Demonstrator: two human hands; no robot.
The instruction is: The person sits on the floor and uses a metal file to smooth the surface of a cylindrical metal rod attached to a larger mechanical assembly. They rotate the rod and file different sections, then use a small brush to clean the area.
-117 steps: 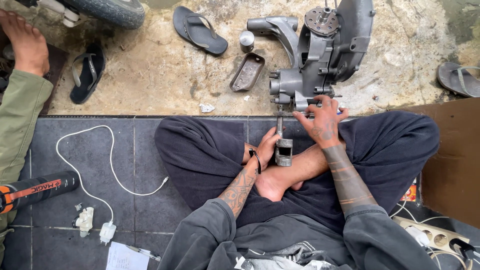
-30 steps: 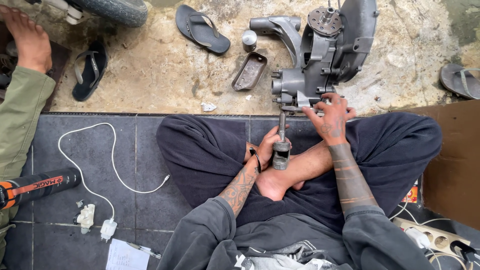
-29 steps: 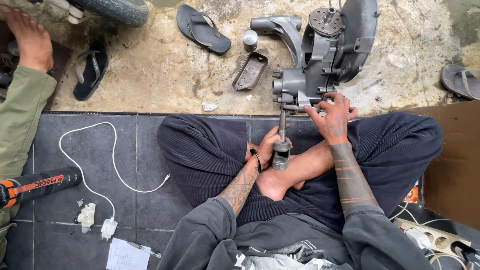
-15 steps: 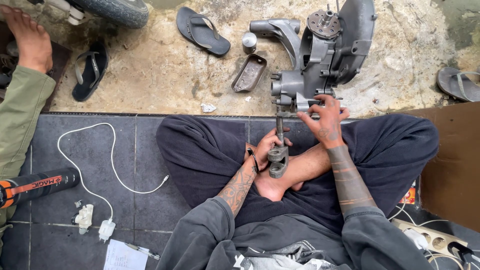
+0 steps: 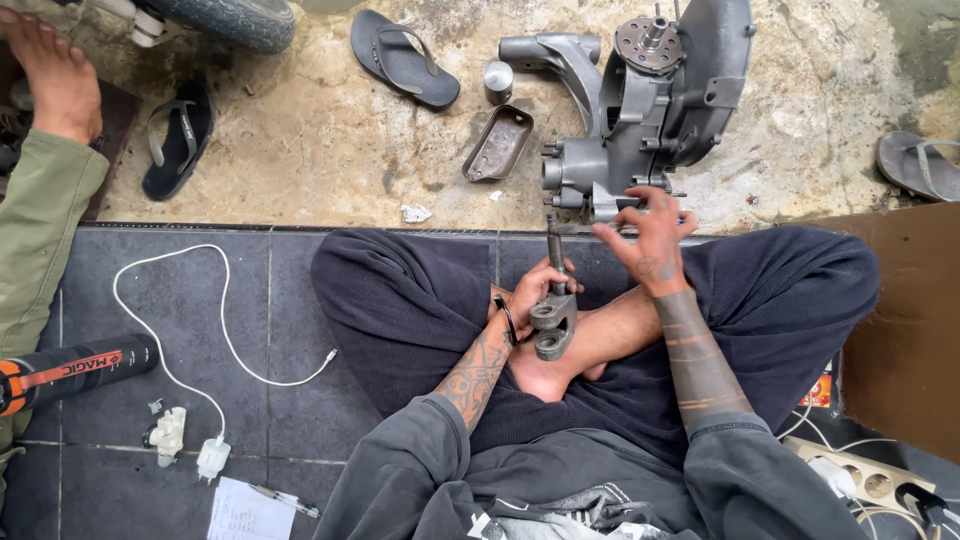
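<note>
While your left hand (image 5: 535,292) is gripping the metal shaft tool (image 5: 553,300) at frame centre, your right hand (image 5: 650,225) is steadying the engine casing (image 5: 650,100) above, fingers spread; next probably calls for alignment.

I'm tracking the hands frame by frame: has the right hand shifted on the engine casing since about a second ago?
Cannot tell: the right hand sits at the engine casing's lower edge in both; any shift is too slight.

The scene is lit evenly by soft daylight, no glare is seen, only faint shadows are cast under the engine casing (image 5: 660,100) and sandals, focus is held sharp throughout, and slight wide-angle bending is noted at the edges.
</note>
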